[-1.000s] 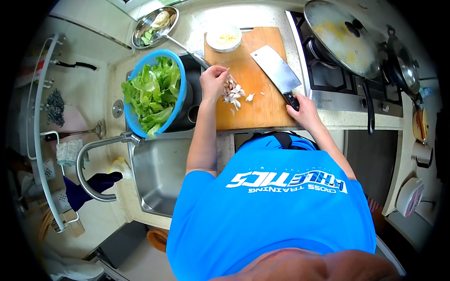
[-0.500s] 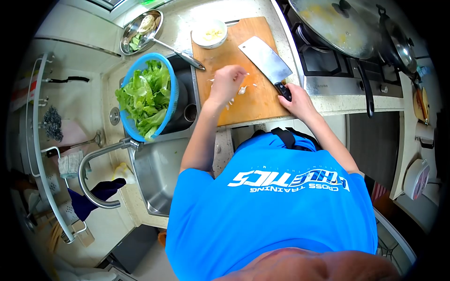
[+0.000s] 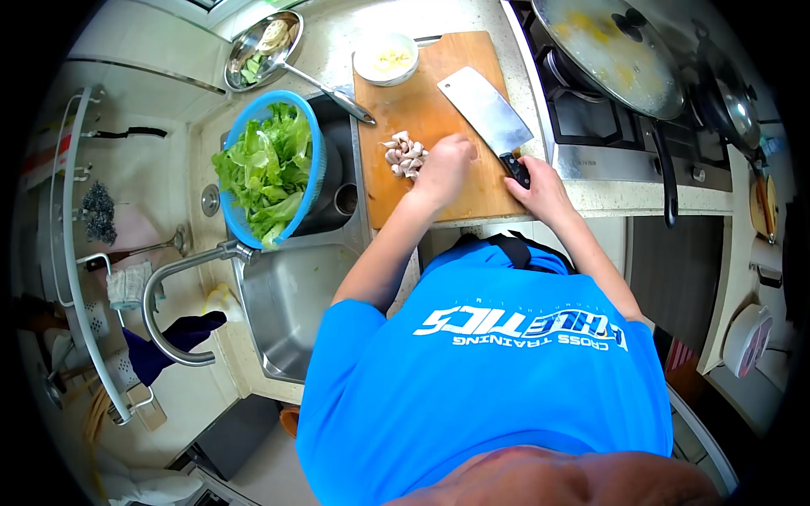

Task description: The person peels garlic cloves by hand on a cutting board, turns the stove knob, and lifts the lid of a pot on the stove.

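1. One pile of garlic cloves (image 3: 403, 153) sits on the cutting board (image 3: 464, 51); they look whole, pinkish skins on. Count unclear: overlapping.
2. Done, my read: pale small pieces (image 3: 391, 61) in the white bowl (image 3: 385, 80), at the board's 11 o'clock. Can't confirm they're garlic.
3. Left, my read: the whole pile; no cut pieces visible among it. Call it partway.
4. Left hand (image 3: 448, 171): fingers curled in, narrow, over the board. Can't tell if anything is in them. Pile is just beside it at 10 o'clock.
5. Right hand (image 3: 541, 187): closed around the handle of the cleaver (image 3: 488, 114), blade lying over the board, tip toward 11 o'clock. Pile is well apart from this hand, between 9 and 10 o'clock.
6. Leafy greens (image 3: 268, 160) in a blue basket (image 3: 318, 160), 9 o'clock of the pile; neither hand on them.
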Demonstrator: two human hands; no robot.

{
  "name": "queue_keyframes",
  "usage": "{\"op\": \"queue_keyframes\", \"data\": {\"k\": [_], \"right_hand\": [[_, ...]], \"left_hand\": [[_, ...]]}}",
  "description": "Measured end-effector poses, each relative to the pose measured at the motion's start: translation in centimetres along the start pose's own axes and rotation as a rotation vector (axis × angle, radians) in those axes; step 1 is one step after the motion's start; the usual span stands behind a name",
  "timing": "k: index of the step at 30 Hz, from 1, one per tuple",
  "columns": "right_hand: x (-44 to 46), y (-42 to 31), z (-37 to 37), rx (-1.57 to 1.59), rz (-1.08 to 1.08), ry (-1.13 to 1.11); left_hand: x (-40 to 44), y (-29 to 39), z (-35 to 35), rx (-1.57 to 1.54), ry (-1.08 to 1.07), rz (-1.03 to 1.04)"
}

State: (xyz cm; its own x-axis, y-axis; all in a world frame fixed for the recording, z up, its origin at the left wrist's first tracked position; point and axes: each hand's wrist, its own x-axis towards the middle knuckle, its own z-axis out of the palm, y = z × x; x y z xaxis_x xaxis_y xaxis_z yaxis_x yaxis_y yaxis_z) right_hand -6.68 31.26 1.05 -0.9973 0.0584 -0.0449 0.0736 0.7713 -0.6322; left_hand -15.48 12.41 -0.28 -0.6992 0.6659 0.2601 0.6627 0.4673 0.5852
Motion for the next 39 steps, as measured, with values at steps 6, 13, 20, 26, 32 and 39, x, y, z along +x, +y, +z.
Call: {"op": "queue_keyframes", "data": {"k": [6,13,20,26,32,39], "right_hand": [[0.1,0.0,-0.1,0.022,0.005,-0.048],[0.4,-0.3,-0.6,0.023,-0.013,-0.066],[1.0,1.0,0.2,-0.037,-0.067,-0.077],[1.2,1.0,0.3,-0.052,-0.096,-0.066],[1.1,0.3,-0.1,-0.019,-0.025,-0.104],[0.8,1.1,0.6,0.011,-0.050,-0.057]], "left_hand": [[-4.3,-0.1,-8.3,-0.595,0.442,-0.315],[-20.9,-1.6,-14.6,-0.615,0.476,-0.810],[-27.8,-4.0,-7.2,0.285,0.235,-1.103],[-14.4,0.2,-4.1,-0.146,0.485,-0.696],[-10.4,0.0,-2.8,0.136,0.364,-0.559],[-16.8,-0.3,-6.9,0.049,0.376,-0.647]]}}
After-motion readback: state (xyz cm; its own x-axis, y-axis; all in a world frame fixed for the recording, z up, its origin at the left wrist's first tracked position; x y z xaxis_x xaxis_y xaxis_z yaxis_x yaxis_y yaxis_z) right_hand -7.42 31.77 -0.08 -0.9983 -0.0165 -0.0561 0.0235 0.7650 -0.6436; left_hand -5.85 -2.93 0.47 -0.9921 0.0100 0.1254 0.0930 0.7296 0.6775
